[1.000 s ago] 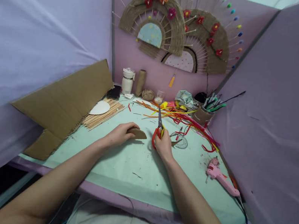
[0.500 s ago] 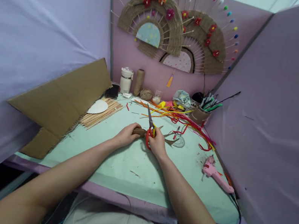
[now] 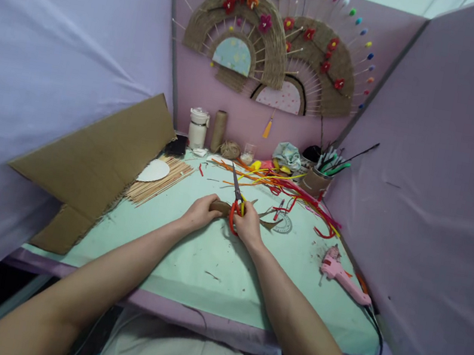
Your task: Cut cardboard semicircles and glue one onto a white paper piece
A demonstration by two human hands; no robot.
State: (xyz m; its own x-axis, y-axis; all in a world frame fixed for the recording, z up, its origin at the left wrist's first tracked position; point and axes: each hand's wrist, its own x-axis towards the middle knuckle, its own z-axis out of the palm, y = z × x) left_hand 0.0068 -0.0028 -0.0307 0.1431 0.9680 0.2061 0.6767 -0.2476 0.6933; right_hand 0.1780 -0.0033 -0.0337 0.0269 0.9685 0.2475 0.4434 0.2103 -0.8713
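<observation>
Over the middle of the table, my left hand (image 3: pixel 202 212) is closed on one end of a curved brown cardboard strip (image 3: pixel 220 206). My right hand (image 3: pixel 249 226) is wrapped around a pair of scissors (image 3: pixel 238 185) with red and yellow handles, their blades pointing away from me and looking closed. The right fingers also seem to touch the strip's other end, though the scissors partly hide that spot. Just right of that hand lie brown cardboard scraps (image 3: pixel 271 224) and a clear protractor (image 3: pixel 284 223).
A large cardboard sheet (image 3: pixel 98 160) leans at left beside thin wooden sticks (image 3: pixel 158 184) and a white oval (image 3: pixel 154 171). Red, orange and yellow pipe cleaners (image 3: pixel 271 178) lie behind my hands. A pink glue gun (image 3: pixel 341 275) with a cord rests at right, near a tool can (image 3: pixel 315 181).
The view has shifted slightly. Both hands keep their hold on the strip and the scissors, with hardly any movement.
</observation>
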